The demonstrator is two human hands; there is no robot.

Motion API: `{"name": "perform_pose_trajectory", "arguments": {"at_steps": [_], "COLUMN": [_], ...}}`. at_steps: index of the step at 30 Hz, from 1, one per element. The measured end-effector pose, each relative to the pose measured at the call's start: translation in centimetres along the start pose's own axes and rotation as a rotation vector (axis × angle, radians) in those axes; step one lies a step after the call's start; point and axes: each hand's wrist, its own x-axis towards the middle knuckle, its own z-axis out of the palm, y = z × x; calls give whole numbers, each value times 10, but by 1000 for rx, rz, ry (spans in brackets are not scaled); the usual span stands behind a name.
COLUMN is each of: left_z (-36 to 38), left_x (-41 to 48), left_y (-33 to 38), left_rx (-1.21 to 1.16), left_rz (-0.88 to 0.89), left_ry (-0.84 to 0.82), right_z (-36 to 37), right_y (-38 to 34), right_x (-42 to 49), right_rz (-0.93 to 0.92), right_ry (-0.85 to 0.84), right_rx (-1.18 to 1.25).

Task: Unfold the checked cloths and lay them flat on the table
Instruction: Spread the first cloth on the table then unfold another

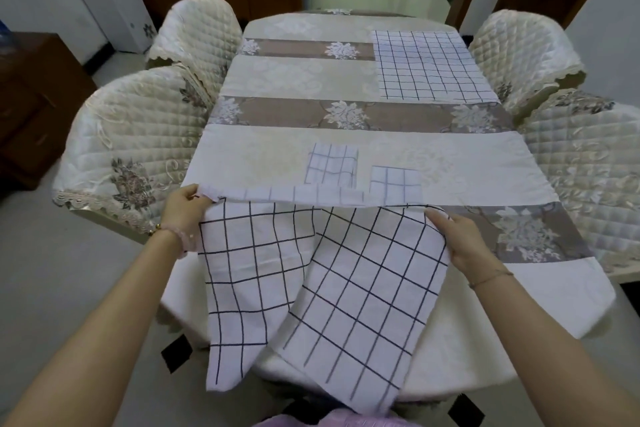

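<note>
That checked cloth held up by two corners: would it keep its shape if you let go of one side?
Probably not. The checked cloth droops in two limp flaps between the left hand and right hand, so it looks floppy. It seems light, since a fingertip pinch holds it. Released, it would likely slide off the table edge.

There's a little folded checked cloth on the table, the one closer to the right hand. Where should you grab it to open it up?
Probably by the near edge of the small folded cloth, coming from the person's side. It lies flat just beyond the big cloth that the left hand and right hand hold, so that edge is closest. Which edge has the loose layers is too hard to tell.
</note>
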Motion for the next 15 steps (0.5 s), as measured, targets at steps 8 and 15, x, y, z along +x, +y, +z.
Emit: {"name": "perform_pose_trajectory", "arguments": {"at_steps": [8, 15], "left_z": [-3, 8], "left_x": [47, 50], "left_y": [-17, -43], "left_rx": [177, 210], "left_rz": [-141, -192], "left_ry": [-68, -45], "right_z": [7, 11], "right_y": [-23, -13], "right_x": [44, 61], "right_rz": [-35, -6], "right_ry": [-42, 16], "right_rx": [-274, -321]}}
